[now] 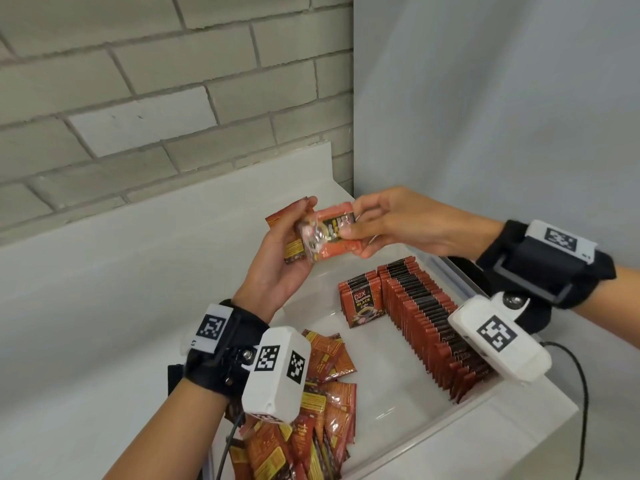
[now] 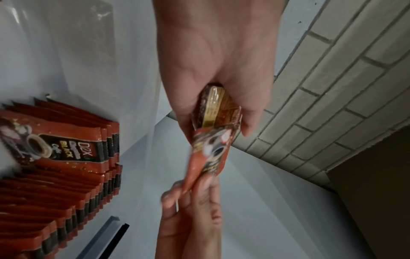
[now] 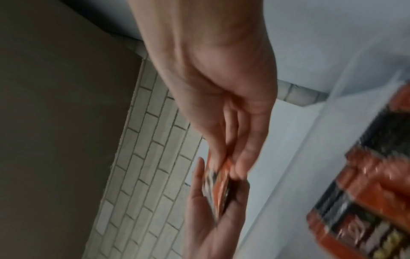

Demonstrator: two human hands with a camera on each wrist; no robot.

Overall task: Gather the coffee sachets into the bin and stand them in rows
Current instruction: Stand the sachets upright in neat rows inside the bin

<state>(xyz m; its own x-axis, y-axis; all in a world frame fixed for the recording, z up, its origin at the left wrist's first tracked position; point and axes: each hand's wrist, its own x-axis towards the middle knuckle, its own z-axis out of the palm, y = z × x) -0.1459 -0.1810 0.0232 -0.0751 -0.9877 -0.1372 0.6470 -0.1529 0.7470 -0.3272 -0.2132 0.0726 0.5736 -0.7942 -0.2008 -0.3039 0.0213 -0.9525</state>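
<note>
Grey brick wall (image 1: pixel 156 98) behind a white desk (image 1: pixel 104 289), pale panel on the right, clear bin (image 1: pixel 460 420) with sachets (image 1: pixel 426 320) upright in rows, loose pile (image 1: pixel 311 427) beside, left hand (image 1: pixel 277 261) clutching a few, right hand (image 1: pixel 391 226) fingers pinching one sachet (image 1: pixel 332 233)

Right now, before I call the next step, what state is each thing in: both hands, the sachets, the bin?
left hand: holds a small stack of sachets, palm up
right hand: pinches the front sachet of that stack
long row: standing on edge in the bin
short row: standing beside the long row
loose pile: lying jumbled, not yet stood
bin: open, partly filled
</note>
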